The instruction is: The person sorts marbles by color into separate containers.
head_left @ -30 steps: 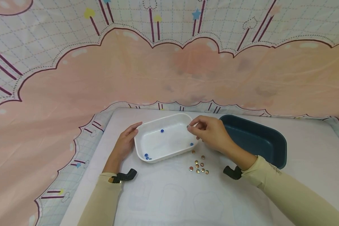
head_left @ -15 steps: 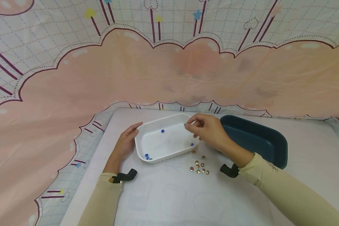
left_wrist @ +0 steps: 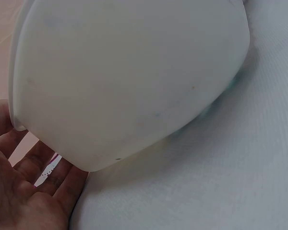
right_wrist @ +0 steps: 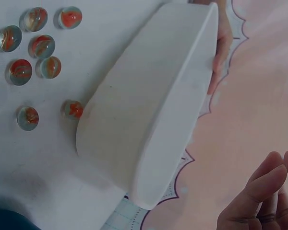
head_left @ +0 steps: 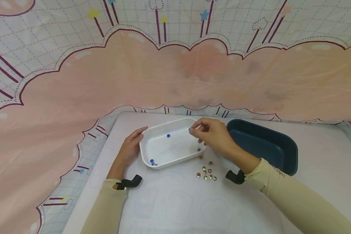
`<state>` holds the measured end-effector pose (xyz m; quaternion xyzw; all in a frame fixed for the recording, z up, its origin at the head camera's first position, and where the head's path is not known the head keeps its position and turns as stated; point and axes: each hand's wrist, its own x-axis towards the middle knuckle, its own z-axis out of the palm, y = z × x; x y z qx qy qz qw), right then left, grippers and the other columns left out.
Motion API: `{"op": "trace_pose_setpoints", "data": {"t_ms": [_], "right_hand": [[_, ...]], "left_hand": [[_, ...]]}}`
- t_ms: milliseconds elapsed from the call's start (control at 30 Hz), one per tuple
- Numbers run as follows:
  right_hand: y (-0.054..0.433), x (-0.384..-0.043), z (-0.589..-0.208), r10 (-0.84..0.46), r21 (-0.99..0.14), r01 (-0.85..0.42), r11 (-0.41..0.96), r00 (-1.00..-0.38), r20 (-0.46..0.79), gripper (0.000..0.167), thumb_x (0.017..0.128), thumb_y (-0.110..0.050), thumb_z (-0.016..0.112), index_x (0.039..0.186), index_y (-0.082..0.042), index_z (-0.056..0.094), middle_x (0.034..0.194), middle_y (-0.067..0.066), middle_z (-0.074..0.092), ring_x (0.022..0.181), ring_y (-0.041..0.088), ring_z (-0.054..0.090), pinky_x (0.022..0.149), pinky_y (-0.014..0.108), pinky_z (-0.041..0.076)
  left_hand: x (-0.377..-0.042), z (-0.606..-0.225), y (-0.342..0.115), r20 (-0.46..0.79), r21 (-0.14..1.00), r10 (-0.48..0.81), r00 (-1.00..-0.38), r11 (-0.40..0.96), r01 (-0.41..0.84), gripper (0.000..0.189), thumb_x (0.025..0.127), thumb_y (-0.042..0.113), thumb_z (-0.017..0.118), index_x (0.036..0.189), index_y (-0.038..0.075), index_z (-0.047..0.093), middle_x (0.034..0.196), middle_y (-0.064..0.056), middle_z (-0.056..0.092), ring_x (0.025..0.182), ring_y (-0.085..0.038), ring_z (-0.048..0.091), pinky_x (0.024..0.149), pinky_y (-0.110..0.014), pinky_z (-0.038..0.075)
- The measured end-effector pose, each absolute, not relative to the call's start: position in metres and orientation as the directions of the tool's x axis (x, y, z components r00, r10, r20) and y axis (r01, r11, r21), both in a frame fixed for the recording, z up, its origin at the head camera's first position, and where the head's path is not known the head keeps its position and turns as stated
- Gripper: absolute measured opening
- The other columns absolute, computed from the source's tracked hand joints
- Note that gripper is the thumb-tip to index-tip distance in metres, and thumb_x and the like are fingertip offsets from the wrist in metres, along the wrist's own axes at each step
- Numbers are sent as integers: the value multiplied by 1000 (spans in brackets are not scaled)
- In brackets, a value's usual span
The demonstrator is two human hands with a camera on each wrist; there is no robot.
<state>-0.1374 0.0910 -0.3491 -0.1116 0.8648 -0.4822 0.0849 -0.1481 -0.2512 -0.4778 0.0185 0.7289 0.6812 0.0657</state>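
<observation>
My left hand (head_left: 129,148) holds the left end of a white tray (head_left: 166,164), thumb at the rim and fingers along the outside. In the left wrist view the tray's pale wall (left_wrist: 129,72) fills much of the picture. Several blue marbles (head_left: 168,136) lie inside it, spread between its corners and far side. Above the tray's right end, my right hand (head_left: 214,135) pinches a small marble (head_left: 190,129) between thumb and fingertips; only a dark bluish edge of it shows. In the right wrist view those fingertips meet and the marble is hidden.
Several clear glass marbles (right_wrist: 42,46) with orange swirls lie loose on the white table (head_left: 169,201), just in front of the tray's right corner. A dark blue tray (head_left: 294,152) stands to the right, behind my right forearm. A patterned cloth (head_left: 175,81) hangs behind the table.
My right hand has shifted slightly left over the white tray, still pinching the small marble. The left hand, the trays and the loose marbles have stayed in place.
</observation>
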Motion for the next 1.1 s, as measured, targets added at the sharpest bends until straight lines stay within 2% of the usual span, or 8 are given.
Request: {"op": "trace_pose_setpoints", "data": {"t_ms": [400, 1100], "right_hand": [[91, -139, -352, -283, -858, -99, 504, -957, -57, 21, 95, -31, 74, 110, -17, 72, 80, 2, 71, 69, 20, 66, 62, 32, 55], [89, -140, -351, -281, -858, -93, 506, -958, -62, 18, 94, -30, 75, 109, -20, 71, 80, 2, 71, 67, 23, 65, 59, 32, 54]], "left_hand": [[-149, -478, -250, -77, 997, 124, -989, 33, -74, 45, 110, 24, 44, 153, 12, 46, 161, -2, 42, 150, -24, 40, 108, -19, 44], [-148, -477, -250, -75, 997, 124, -989, 17, -74, 44, 110, 23, 44, 153, 12, 46, 161, -4, 42, 149, -25, 41, 109, -22, 44]]}}
